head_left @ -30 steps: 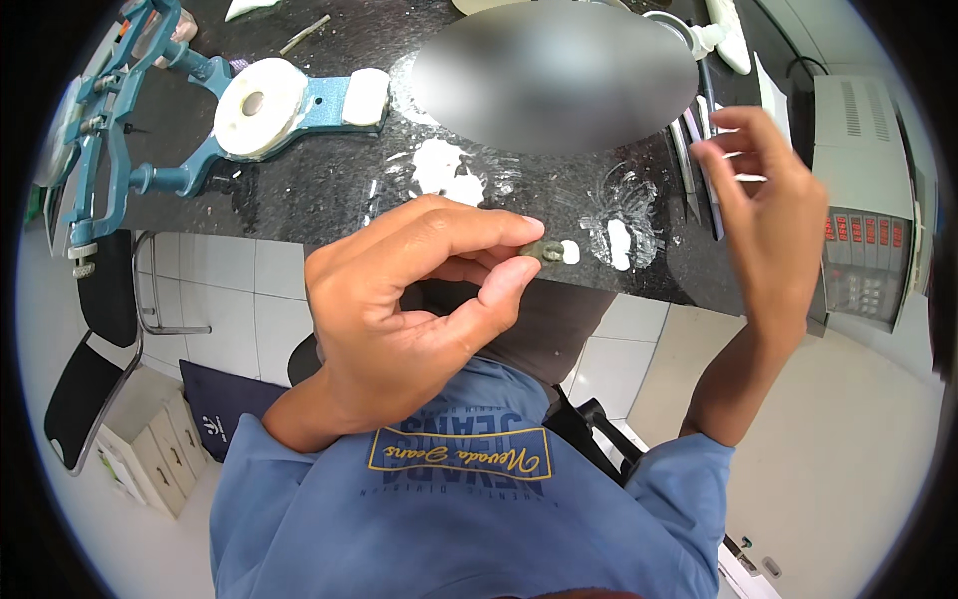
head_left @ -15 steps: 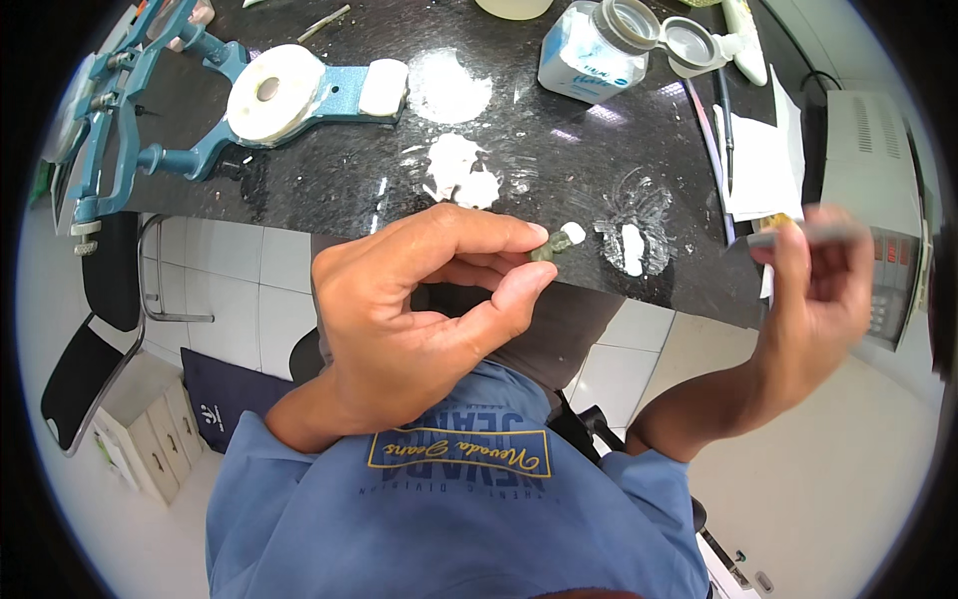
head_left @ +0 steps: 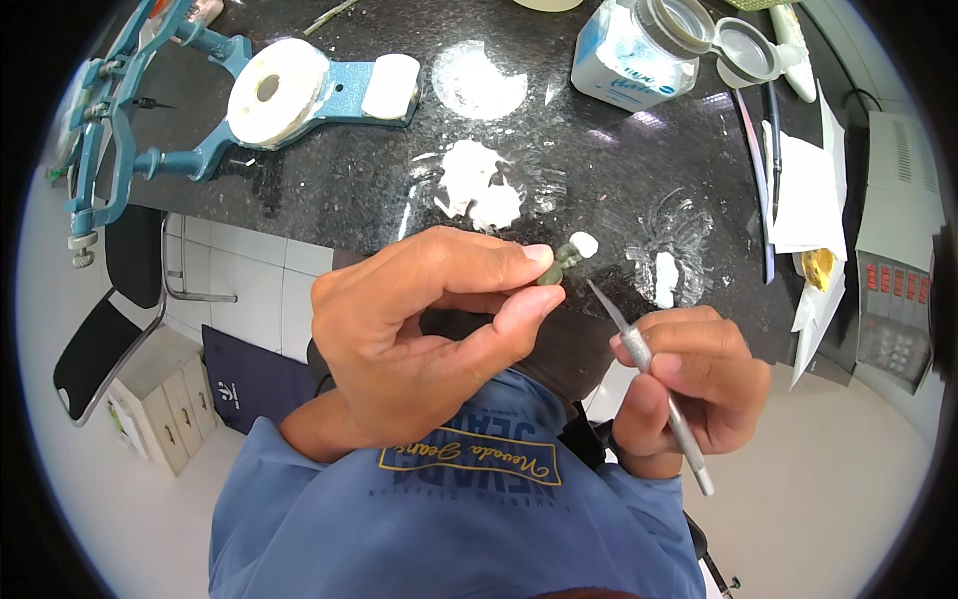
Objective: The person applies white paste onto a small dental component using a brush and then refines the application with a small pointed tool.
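Note:
My left hand [head_left: 399,324] pinches a small dark green, knobbly piece [head_left: 568,258] between thumb and forefinger, just over the table's near edge. A white rounded tip [head_left: 584,244] shows at the piece's outer end; the other end is hidden by my fingers. My right hand [head_left: 699,377] is closed round a silver craft knife [head_left: 636,346], held like a pen. Its pointed blade tilts up and left, short of the green piece and apart from it.
White powder smears [head_left: 480,80] and lumps [head_left: 481,187] mark the black table [head_left: 349,190]. A blue dental articulator [head_left: 349,92] with white plaster stands at the left. At the right are an open powder jar [head_left: 634,60], pens [head_left: 773,150], papers [head_left: 806,195] and a grey device [head_left: 893,270].
My right hand has come in from the far right, bringing the knife close to the green piece. My left hand keeps its pinch. The table appears shifted slightly right in view.

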{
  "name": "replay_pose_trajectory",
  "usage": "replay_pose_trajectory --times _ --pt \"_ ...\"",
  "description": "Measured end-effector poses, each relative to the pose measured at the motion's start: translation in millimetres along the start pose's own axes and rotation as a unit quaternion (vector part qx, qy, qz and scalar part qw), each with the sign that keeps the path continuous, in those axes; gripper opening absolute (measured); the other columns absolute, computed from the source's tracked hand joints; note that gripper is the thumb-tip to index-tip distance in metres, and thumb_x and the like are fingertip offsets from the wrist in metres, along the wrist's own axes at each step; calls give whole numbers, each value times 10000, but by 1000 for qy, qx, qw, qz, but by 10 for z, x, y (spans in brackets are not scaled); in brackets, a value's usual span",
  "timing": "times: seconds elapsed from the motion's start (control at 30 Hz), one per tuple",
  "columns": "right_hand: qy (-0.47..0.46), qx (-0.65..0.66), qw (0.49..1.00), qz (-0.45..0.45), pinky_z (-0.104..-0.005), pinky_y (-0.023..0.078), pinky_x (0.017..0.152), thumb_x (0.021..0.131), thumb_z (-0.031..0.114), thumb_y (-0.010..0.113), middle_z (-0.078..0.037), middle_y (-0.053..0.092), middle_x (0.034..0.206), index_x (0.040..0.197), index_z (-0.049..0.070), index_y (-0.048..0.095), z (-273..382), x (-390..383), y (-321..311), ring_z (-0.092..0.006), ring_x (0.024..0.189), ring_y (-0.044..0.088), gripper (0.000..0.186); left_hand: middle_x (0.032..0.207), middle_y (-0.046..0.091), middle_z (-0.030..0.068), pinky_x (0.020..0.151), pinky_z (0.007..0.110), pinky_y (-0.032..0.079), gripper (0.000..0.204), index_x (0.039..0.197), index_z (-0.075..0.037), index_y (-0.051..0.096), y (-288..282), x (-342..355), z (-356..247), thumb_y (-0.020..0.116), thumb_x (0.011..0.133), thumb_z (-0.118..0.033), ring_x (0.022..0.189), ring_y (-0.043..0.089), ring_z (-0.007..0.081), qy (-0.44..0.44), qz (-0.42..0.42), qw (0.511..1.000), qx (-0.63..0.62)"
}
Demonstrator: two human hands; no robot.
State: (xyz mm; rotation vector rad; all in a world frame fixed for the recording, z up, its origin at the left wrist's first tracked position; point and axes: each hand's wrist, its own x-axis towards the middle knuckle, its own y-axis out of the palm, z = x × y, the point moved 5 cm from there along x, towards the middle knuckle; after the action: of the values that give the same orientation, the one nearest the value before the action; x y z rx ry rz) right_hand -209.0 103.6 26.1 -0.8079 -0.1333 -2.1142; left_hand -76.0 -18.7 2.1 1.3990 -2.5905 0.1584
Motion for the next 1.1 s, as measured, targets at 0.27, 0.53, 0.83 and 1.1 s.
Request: replay_pose_trajectory --times 0.27,0.53,0.83,1.1 --pt "18 -74 995 62 -239 487 535 889 109 636 -162 645 758 956 16 479 7 22 48 -170 627 619 194 829 708 160 617 247 586 241 913 48 683 -3 4 6 790 698 69 726 709 174 16 18 999 24" --pt "10 -60 994 86 -260 501 505 736 39 709 -137 645 739 914 9 553 -5 47 19 -191 592 627 238 828 707 160 617 246 584 245 913 49 682 7 -14 13 793 696 71 726 708 171 12 7 1000 8" --pt "-139 -24 984 108 -236 442 411 651 57 767 -122 655 764 875 25 663 83 -2 234 -180 567 608 249 907 643 180 735 339 618 211 948 63 596 22 -38 3 691 775 136 812 695 235 -9 32 999 -10" --pt "-144 -26 982 119 -242 438 404 646 20 745 -122 637 737 861 22 640 141 -52 141 -177 553 592 239 915 641 177 750 343 617 184 945 73 592 2 -39 9 687 793 116 826 696 233 -13 31 999 -18"
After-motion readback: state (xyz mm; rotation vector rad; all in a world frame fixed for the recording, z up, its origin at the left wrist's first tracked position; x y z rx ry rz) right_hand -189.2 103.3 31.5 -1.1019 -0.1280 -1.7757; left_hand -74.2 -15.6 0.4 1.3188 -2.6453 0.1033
